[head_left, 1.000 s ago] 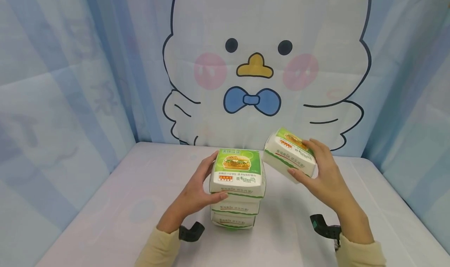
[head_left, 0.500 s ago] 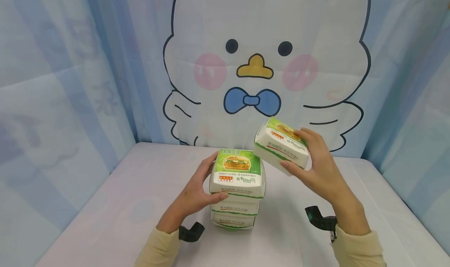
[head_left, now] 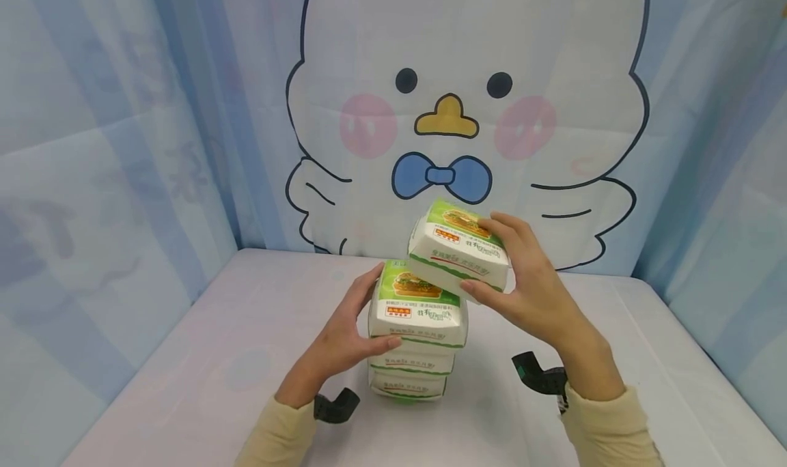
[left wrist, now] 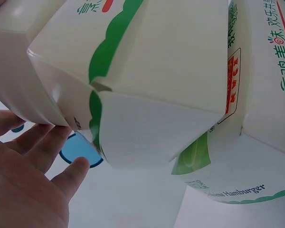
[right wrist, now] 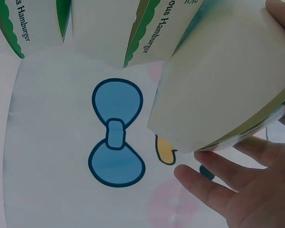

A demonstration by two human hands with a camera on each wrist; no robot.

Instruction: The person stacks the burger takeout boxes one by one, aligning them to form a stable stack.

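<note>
In the head view, several white and green hamburger boxes stand stacked, a top box over a middle box and a bottom box. My left hand grips the top box from its left side, thumb at the front. Above the stack, my right hand holds another hamburger box, tilted down to the right. It overlaps the top box's back right part in view; whether they touch, I cannot tell. In the right wrist view, its pale underside shows above my fingers.
A pale cloth-covered table lies under the stack. Behind it hangs a curtain with a cartoon bird, and blue-striped curtains close off the sides. Dark camera mounts sit at both wrists.
My right hand has carried its box leftward and slightly up, from beside the stack to above it, and the box is less tilted. My left hand stays nearly still on the stack.
</note>
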